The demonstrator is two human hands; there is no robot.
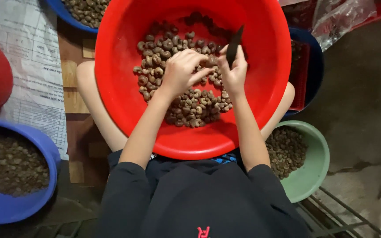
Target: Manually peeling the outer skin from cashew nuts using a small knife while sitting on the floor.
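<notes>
A large red basin (pixel 124 79) rests on my lap and holds a heap of brown curved cashew nuts (pixel 190 105). My left hand (pixel 181 70) hovers over the heap with its fingers pinched on one nut (pixel 211 61). My right hand (pixel 235 72) is closed around a small dark-bladed knife (pixel 234 46), whose tip points up and away. Both hands meet near the middle of the basin, close to touching.
A green bowl (pixel 314 172) of nuts sits at my right knee. A blue basin (pixel 18 207) of dark bits is at lower left, a red basin (pixel 1 75) at left, and a blue bowl (pixel 62 11) at the top. Printed paper (pixel 27 57) covers the floor at left; plastic bags (pixel 340 17) lie top right.
</notes>
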